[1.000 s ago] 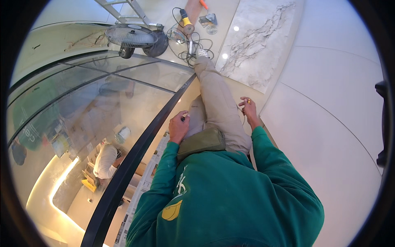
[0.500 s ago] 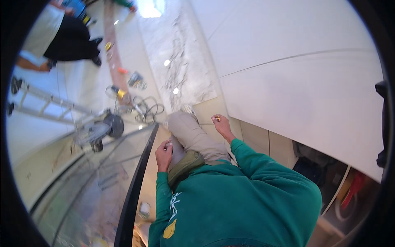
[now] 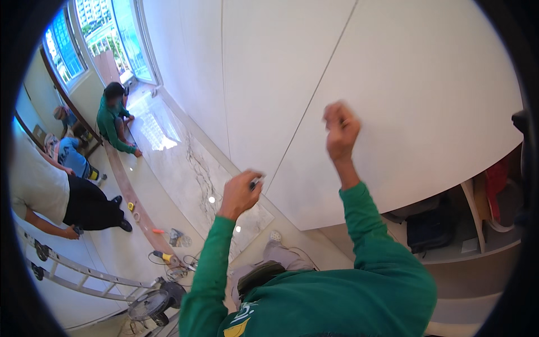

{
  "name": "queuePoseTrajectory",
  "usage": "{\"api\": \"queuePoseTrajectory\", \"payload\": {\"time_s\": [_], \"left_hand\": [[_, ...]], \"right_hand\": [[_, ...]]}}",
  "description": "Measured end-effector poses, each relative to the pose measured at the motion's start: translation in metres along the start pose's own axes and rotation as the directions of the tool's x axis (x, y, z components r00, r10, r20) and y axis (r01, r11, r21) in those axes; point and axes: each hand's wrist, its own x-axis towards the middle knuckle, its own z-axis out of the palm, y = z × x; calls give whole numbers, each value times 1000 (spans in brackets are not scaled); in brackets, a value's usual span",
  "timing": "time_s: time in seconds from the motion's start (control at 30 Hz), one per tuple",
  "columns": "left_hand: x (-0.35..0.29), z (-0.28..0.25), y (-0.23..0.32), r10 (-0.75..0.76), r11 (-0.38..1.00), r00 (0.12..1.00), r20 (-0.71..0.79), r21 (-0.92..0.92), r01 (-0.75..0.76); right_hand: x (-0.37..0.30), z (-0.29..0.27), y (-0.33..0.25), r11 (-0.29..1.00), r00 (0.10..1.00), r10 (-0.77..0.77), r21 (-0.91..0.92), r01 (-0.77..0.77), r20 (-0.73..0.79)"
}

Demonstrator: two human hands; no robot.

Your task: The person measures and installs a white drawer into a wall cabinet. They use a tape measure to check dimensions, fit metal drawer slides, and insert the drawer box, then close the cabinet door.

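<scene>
Left hand [image 3: 240, 195] gripped small dark-and-silver object [image 3: 256, 182], in front of large smooth white panel [image 3: 281, 73]. Right hand [image 3: 342, 132] blurred, fingers curled; whether gripping, couldn't tell. Steady pinch, unhurried movement seemed best.

Bright daylight from the door [image 3: 132, 42] glares off the slab [image 3: 191, 168], the right hand [image 3: 341, 135] is blurred, and fisheye distortion bows the ladder [image 3: 82, 279].

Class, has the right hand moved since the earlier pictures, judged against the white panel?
Yes: earlier the right hand appeared just outside the edge of the white panel; now it appears well inside that edge.
</scene>
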Motion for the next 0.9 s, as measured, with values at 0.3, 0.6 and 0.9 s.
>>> {"api": "queuePoseTrajectory", "payload": {"time_s": [0.3, 0.6, 0.9], "left_hand": [[238, -14, 83, 633, 487, 641, 434, 421, -765], [278, -8, 62, 777, 71, 404, 483, 571, -818], [280, -5, 58, 709, -219, 381, 594, 698, -682]], "right_hand": [[167, -2, 3, 662, 654, -703, 80, 745, -281], [186, -1, 23, 668, 703, -629, 233, 707, -330], [203, -4, 31, 510, 498, -846, -14, 860, -189]]}}
